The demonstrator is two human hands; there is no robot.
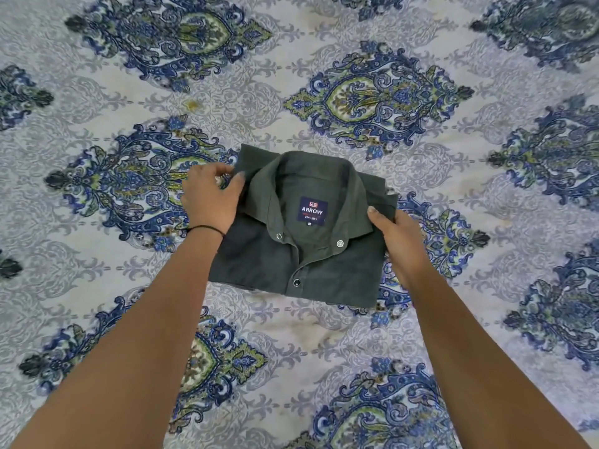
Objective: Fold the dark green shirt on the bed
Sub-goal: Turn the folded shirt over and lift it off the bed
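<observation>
The dark green shirt (259,257) lies on the bed as a compact folded rectangle, collar up and facing me, with a blue label inside the neck and snap buttons down the front. My left hand (210,199) grips the shirt's left edge beside the collar, thumb on top. My right hand (400,244) holds the right edge, thumb pressed on the fabric and fingers tucked under it. A thin black band circles my left wrist.
The bed (324,332) is covered by a pale grey sheet printed with large blue and green ornamental medallions. It fills the whole view around the shirt.
</observation>
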